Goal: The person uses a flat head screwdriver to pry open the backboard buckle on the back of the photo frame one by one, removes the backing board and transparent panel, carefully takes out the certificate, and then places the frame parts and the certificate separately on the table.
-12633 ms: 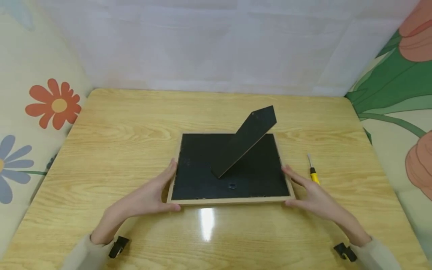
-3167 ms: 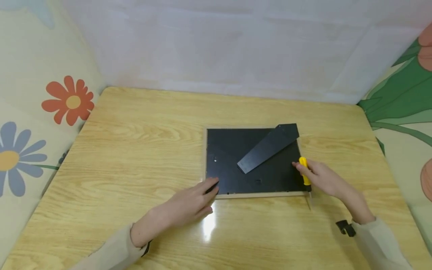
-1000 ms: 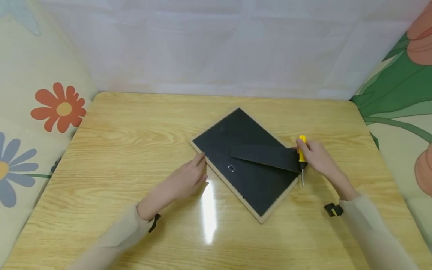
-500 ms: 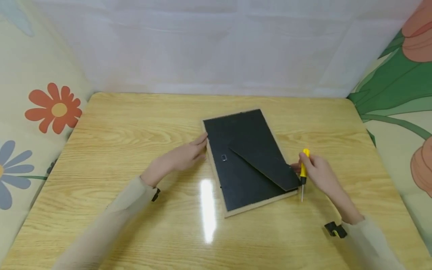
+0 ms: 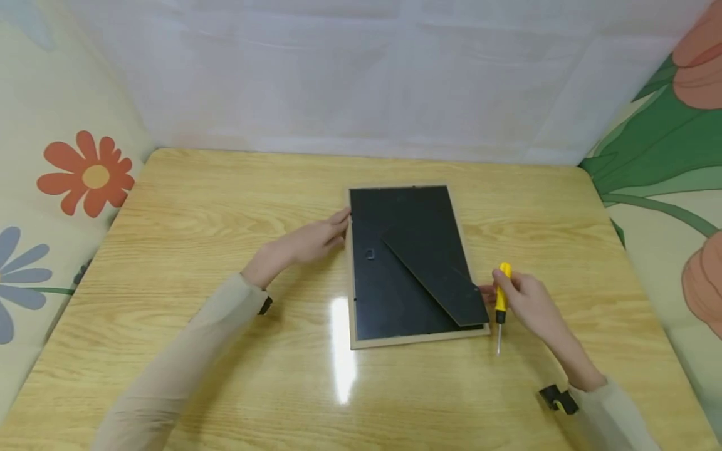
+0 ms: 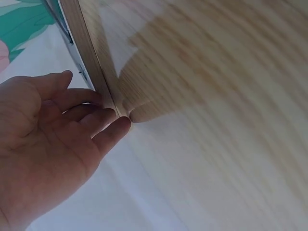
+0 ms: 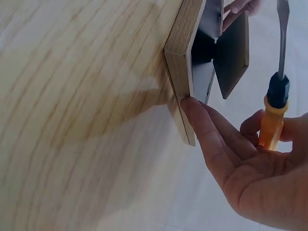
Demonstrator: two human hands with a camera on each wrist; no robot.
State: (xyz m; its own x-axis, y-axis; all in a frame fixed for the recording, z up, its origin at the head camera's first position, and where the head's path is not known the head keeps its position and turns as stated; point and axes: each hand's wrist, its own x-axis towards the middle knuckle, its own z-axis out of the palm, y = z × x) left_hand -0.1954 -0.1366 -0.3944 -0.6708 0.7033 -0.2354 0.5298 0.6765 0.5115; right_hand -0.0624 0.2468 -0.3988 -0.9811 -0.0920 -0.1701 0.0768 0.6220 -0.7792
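While its long axis runs from top to bottom of the head view, a picture frame [image 5: 389, 300] lies back up on the counter [image 5: 225, 376]

It sits just right of centre, between the left hand [image 5: 307, 243] and the right hand [image 5: 527, 304]. The left hand meets the upper part of one long side, the right hand the lower part of the other, so the two contacts fall on a diagonal. Neither looks nearer: the wrist views show fingertips of both against the wooden edge.

The left hand holds nothing, its fingers slightly bent. The right hand pinches a screwdriver [image 5: 501, 297] by its yellow handle, other fingers stretched to the picture frame. Its metal tip points toward the bottom of the view, apart from the right edge; its height over the counter is hard to tell.

A black stand [image 5: 437, 282] slants to the lower right, its free end raised off the backing, close to the right hand.

The counter is pale wood grain, with a glare patch [image 5: 342, 357] at lower centre. A white sheet [image 5: 293, 75] spans the top; flowered panels [image 5: 96, 176] flank left and right.
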